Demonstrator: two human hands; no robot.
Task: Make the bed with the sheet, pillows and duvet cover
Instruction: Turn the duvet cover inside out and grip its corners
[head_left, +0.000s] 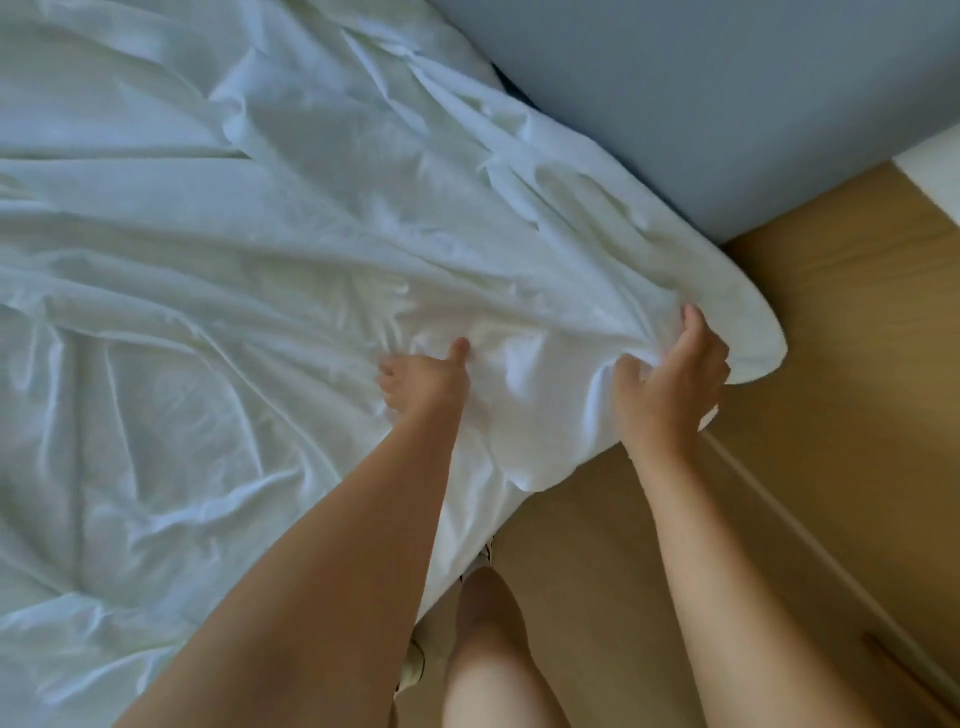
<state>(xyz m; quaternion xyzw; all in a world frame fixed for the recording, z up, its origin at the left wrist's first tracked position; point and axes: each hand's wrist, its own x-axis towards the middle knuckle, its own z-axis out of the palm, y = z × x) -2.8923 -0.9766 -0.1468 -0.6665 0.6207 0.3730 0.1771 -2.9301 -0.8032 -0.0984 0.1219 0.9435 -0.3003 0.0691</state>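
Both hands are working the white sheet (260, 260) at the bed's corner, right of centre in the frame. The left hand (426, 382) is digging its curled fingers into the cloth on top, thumb up. Creases are fanning out from it toward the upper left, so it is probably anchoring the fabric. The right hand (670, 384) is gripping a bunched fold at the overhanging edge and holding it above the wooden floor (831, 415), likely to draw the corner taut for tucking. Wrinkled throughout, the sheet is covering the whole left of the frame and reaching the blue headboard (727, 104) at upper right, so this first layer is looking unfinished.
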